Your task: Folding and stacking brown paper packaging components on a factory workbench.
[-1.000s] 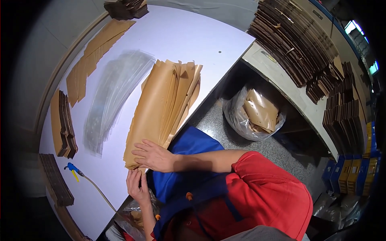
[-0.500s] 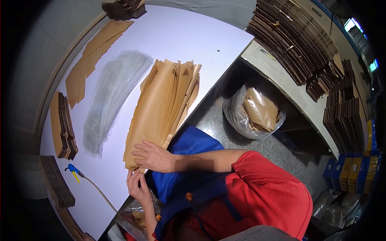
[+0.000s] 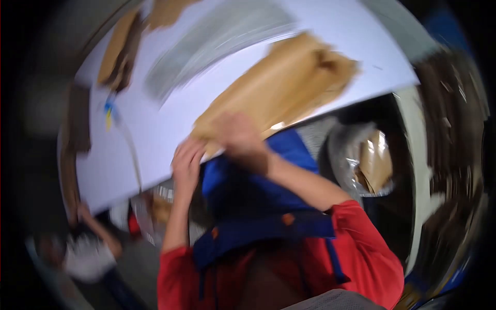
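A second person (image 3: 88, 253) stands at the far left, below the white table (image 3: 155, 134). The left hand (image 3: 187, 161) and right hand (image 3: 238, 137) meet the near end of the brown paper stack (image 3: 279, 82) — blur hides the grip. A lined bin (image 3: 369, 163) sits right.

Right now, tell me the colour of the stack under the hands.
Tan brown paper stack, seen in the head view.

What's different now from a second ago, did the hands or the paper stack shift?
The view swung and blurred, so the white table now slants across the frame. The right hand lies on the near end of the brown paper stack as before. The left hand has come up to the table edge beside that end. Whether the stack itself shifted is too blurred to tell. The bag of brown scraps stays beside the table.
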